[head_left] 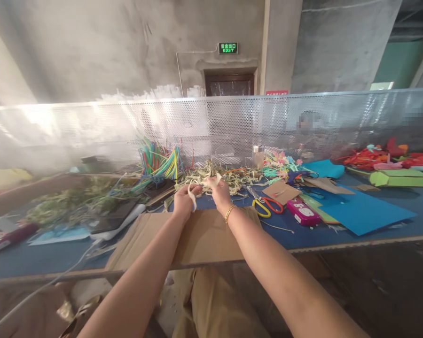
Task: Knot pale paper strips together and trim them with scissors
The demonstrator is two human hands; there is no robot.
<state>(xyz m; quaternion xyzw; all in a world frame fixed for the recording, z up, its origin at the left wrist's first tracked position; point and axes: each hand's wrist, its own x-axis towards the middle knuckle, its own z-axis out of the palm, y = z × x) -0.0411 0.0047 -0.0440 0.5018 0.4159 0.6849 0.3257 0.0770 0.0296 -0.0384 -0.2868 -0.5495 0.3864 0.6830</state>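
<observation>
A pale, thin, curled strip (192, 197) hangs from the fingers of my left hand (184, 201), which is closed in a pinch. Just to the right, my right hand (220, 193) has its fingers closed on a pale strip (216, 179) as well; whether the two ends belong to one piece I cannot tell. Both hands are above the far edge of a flat cardboard sheet (207, 237). Right behind them lies a loose heap of dry, pale, curly strips (238, 180).
Yellow-handled scissors (262, 209), red-handled scissors (274, 205) and a magenta box (303, 212) lie right, near blue sheets (363, 206). Coloured stems (158, 162) stand back left beside dried greenery (81, 202). A perforated metal screen (229, 122) closes off the back.
</observation>
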